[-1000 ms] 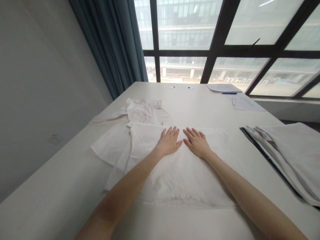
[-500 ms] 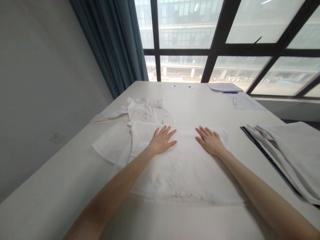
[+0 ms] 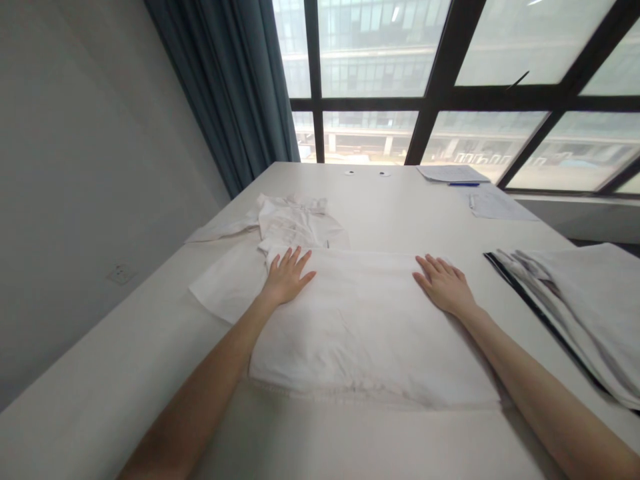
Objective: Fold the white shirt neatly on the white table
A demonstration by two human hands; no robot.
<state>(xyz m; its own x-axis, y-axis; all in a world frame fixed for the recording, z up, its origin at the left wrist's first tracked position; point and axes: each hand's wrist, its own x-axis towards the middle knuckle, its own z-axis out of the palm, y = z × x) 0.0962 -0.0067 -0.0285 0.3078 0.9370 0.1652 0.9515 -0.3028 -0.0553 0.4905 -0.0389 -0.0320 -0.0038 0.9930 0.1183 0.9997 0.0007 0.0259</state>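
A white garment lies spread on the white table, its lower part folded into a broad, lightly creased panel in front of me. Its gathered upper part, with what looks like a sleeve, reaches beyond the panel toward the far left. My left hand rests flat near the panel's far left corner, fingers spread. On the far right side of the panel, my right hand presses down with its fingers stretched out. Neither hand grips the cloth.
A stack of folded whitish cloth with a dark edge underneath lies at the right. Papers and a blue pen sit at the table's far right. Beyond stand a window and a blue curtain.
My hands have slid apart along the panel's far edge, the left one leftward and the right one rightward. The cloth between them looks flatter, and its left edge is more tucked in.
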